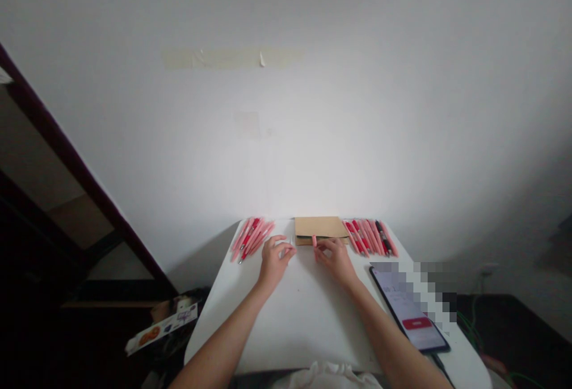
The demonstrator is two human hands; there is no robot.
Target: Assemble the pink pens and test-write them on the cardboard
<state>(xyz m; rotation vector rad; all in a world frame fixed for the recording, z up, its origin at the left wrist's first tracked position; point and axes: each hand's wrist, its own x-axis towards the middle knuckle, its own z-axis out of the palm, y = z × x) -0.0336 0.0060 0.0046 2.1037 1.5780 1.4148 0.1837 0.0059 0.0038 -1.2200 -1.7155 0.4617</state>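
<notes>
Both my hands rest on a white table [295, 317], just in front of a flat brown cardboard box [319, 228]. My right hand [335, 258] is closed around a pink pen [314, 241], which stands upright by the box's front edge. My left hand [274, 258] is curled, its fingertips pinched on something small and pale that I cannot make out. Several pink and red pens [251, 237] lie in a fan to the left of the box. Another row of pink and red pens [370, 236] lies to its right.
A phone [409, 311] with a lit screen lies on the table's right side, near my right forearm. A white wall rises right behind the table. Left of the table, low down, lies a printed packet [163, 326] by a dark doorway.
</notes>
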